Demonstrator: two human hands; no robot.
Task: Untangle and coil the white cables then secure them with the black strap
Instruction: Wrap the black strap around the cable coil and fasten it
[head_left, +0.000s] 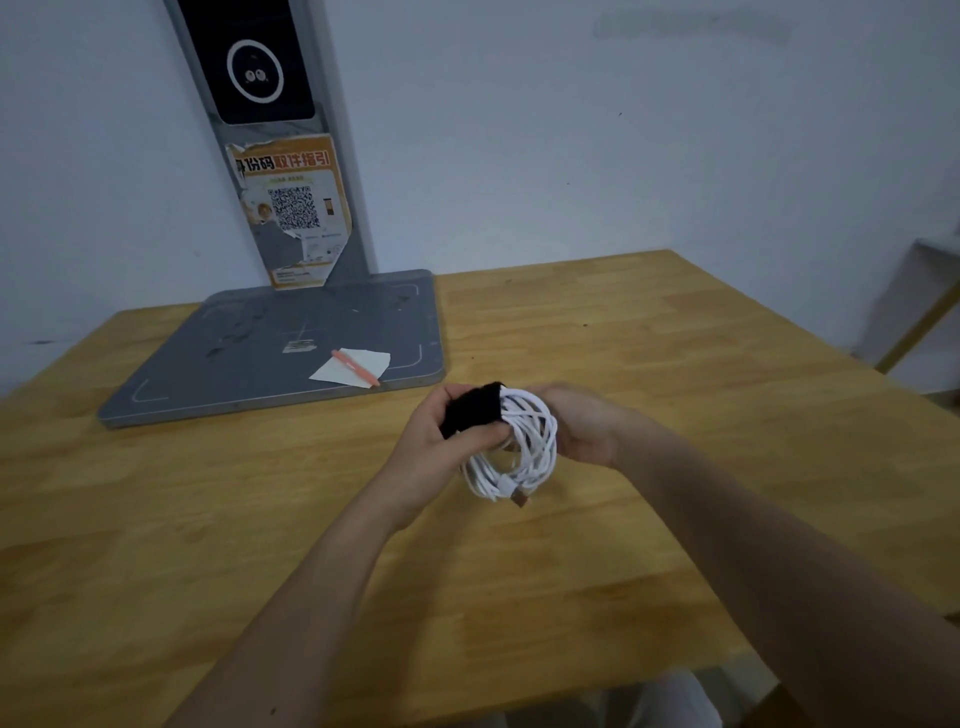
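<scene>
While the left hand (441, 441) pinches one black strap (471, 409), the right hand (582, 431) grips one white cable coil (524, 447).

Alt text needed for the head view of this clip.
Two hands hold a coil of white cables above a wooden table; the left hand grips a black strap against the coil, the right hand steadies it. Behind, a pen lies on paper on a grey stand base.
</scene>
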